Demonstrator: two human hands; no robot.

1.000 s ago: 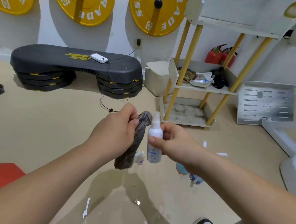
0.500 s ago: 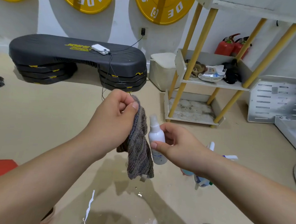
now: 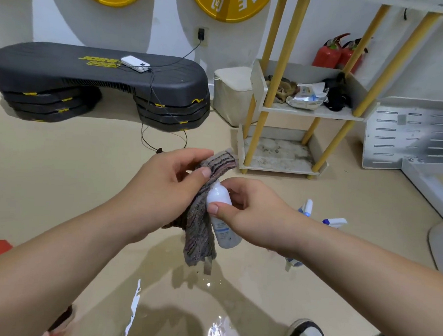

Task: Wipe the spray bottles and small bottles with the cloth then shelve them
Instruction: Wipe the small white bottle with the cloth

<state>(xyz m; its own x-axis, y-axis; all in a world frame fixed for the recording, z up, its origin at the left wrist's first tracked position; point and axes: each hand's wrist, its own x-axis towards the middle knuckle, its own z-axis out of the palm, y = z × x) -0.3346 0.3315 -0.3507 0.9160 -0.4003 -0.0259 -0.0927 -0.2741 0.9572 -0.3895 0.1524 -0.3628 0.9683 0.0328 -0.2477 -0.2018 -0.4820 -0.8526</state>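
The shelf (image 3: 313, 113), its top cut off, stands on the floor behind. The left hand (image 3: 163, 188) has its grip pinching the cloth (image 3: 199, 233), which hides the small bottle (image 3: 220, 197)'s cap. The right hand (image 3: 254, 213) has its grip closed around that bottle in mid-air. The spray bottles (image 3: 307, 208) on the floor are mostly hidden behind the right wrist.
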